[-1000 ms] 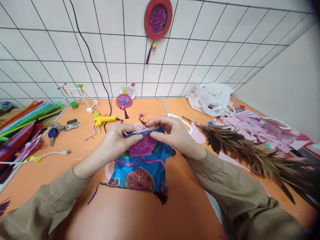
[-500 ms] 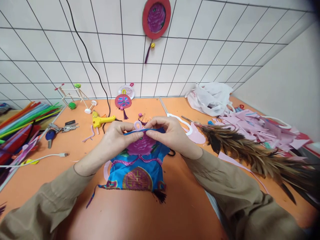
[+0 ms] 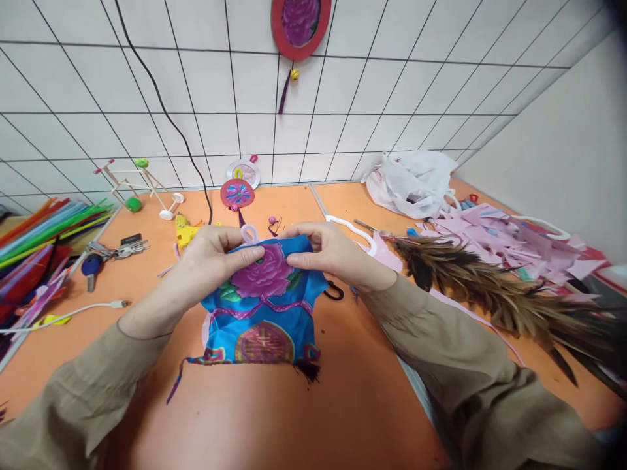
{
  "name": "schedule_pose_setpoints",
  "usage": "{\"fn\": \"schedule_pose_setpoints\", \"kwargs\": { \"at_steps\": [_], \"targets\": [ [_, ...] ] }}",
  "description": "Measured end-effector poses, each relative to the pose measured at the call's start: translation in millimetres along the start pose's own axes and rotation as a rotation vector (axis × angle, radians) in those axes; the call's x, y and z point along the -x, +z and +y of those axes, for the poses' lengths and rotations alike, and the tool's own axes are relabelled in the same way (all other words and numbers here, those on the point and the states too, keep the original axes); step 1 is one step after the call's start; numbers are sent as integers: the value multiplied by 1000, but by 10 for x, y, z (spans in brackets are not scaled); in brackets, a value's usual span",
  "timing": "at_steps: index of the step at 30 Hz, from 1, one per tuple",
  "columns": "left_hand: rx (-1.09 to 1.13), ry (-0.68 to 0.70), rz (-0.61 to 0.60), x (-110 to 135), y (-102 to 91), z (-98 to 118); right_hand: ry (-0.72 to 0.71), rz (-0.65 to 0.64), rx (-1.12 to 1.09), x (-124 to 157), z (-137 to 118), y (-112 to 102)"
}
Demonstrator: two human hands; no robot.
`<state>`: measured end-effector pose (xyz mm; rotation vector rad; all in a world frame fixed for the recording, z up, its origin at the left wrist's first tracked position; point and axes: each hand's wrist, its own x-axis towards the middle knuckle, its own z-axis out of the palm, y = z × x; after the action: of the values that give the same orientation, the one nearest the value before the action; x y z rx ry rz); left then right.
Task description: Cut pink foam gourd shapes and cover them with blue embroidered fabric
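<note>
Between my hands is a blue patterned fabric (image 3: pixel 225 329) with a large purple flower, a purple-pink braid line and a round gold-and-maroon emblem near its lower edge. My left hand (image 3: pixel 220 261) pinches its upper left part, thumb in front. A small pale lilac loop (image 3: pixel 249 233) sticks up beside those fingers. My right hand (image 3: pixel 328 251) grips the upper right part between thumb and fingers. The lower part of the cloth rests over the orange table (image 3: pixel 274 418), with loose threads at its bottom corners. What lies behind the cloth is mostly hidden.
Left are a yellow glue gun (image 3: pixel 185 232), keys (image 3: pixel 122 251), a white cable (image 3: pixel 63 313) and coloured pipe cleaners (image 3: pixel 53 228). Right are a brown feather bundle (image 3: pixel 490 294), pink scraps (image 3: pixel 519 241) and a white plastic bag (image 3: pixel 411 183). Round ornaments (image 3: pixel 238 193) lean near the tiled wall.
The cloth's top edge, folded between my fingers before, is now opened out, so more of the purple flower shows. My hands have moved slightly apart. The camera view has shifted a little.
</note>
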<state>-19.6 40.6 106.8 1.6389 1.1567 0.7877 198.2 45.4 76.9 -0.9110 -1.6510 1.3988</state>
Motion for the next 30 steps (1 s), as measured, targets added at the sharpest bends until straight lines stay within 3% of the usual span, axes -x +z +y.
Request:
{"fn": "schedule_pose_setpoints", "kwargs": {
  "at_steps": [4,9,14,23,26,30],
  "targets": [
    [43,-37,75,-16,-87,36,131,-158,-323,-64,138,-55],
    [162,-115,109,-88,-148,-47,214,-226,-429,-88,325,-22],
    [214,-145,125,-136,-187,-121,249,-120,-454,-77,457,87],
    [224,-118,180,-208,-301,-211,280,28,-504,-97,424,126],
    [230,-63,187,-173,-280,-154,198,87,-417,-89,418,102],
    [172,106,246,-33,-218,99,67,168,-306,-122,321,76]
  ]
}}
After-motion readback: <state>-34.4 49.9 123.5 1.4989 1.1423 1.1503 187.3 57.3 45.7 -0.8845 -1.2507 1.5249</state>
